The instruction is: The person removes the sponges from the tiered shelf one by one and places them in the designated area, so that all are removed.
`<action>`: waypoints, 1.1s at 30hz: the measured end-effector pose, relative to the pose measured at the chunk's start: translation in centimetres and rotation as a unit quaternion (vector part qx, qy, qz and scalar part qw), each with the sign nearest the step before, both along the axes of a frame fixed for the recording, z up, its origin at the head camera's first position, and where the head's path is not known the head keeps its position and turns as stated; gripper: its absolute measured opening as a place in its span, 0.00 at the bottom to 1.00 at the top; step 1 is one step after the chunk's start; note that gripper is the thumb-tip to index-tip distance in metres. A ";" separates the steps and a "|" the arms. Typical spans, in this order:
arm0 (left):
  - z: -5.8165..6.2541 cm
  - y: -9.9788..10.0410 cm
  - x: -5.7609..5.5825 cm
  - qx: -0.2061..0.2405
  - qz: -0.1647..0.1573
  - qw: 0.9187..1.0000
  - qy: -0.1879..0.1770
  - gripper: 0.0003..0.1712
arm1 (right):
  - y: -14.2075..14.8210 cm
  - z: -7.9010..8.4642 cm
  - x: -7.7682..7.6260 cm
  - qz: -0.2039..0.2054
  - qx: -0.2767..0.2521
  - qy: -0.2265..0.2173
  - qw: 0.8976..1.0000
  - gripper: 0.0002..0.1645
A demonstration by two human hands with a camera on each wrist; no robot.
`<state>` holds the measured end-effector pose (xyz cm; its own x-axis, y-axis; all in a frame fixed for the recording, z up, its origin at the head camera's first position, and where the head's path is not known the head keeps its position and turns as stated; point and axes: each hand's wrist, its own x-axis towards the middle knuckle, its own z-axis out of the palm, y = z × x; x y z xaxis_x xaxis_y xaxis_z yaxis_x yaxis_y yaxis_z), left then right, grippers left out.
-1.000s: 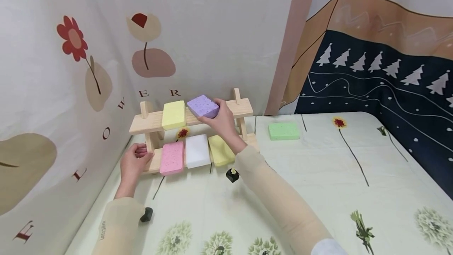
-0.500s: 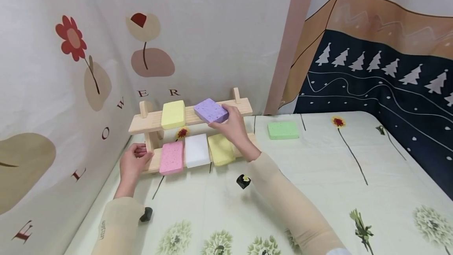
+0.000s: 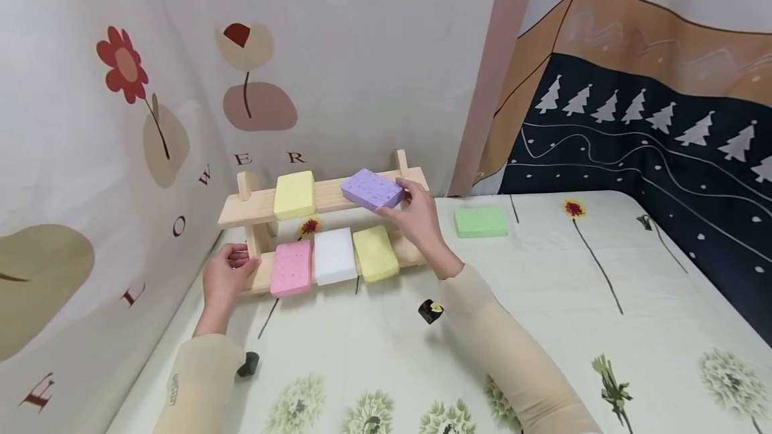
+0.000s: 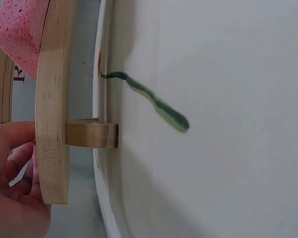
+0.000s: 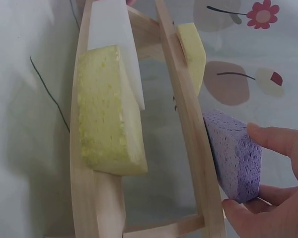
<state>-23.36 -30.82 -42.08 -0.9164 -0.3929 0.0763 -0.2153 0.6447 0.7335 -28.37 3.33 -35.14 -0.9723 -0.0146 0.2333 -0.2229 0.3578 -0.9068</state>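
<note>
My right hand point(image 3: 417, 218) pinches a purple sponge point(image 3: 371, 188) by its right end, at the right part of the upper board of a two-tier wooden shelf point(image 3: 330, 195). In the right wrist view, the purple sponge point(image 5: 233, 153) lies right against that board, thumb and fingers at its outer end. My left hand point(image 3: 226, 278) grips the left end of the lower board point(image 4: 52, 144). A pale yellow sponge point(image 3: 295, 194) lies on the upper tier's left part. Along the lower tier sit a pink sponge point(image 3: 292, 268), a white sponge point(image 3: 335, 256) and a yellow sponge point(image 3: 376, 253).
A green sponge point(image 3: 480, 222) lies on the flower-print tablecloth point(image 3: 543, 300), right of the shelf. Behind the shelf hangs a pale printed curtain point(image 3: 374, 72), and a dark tree-patterned cloth point(image 3: 633, 146) borders the right side.
My right hand has slid the purple sponge rightward along the upper board, away from the pale yellow sponge. The left hand keeps its grip on the shelf.
</note>
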 end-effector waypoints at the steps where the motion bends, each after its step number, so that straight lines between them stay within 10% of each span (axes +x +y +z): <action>1: -0.1 0.0 0.0 0.002 0.000 1.000 -0.002 0.22 | 0.1 -0.1 0.0 0.001 -0.005 -0.002 1.000 0.46; 33: -0.2 0.2 -0.1 0.000 0.005 1.000 0.004 0.21 | 5.3 -1.4 1.4 0.043 -0.100 0.002 0.994 0.40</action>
<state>-23.45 -30.67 -42.25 -0.9114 -0.4028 0.0842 -0.2162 0.6428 0.7349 -26.98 8.61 -36.56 -0.9684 -0.0511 0.2441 -0.2491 0.1503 -0.9567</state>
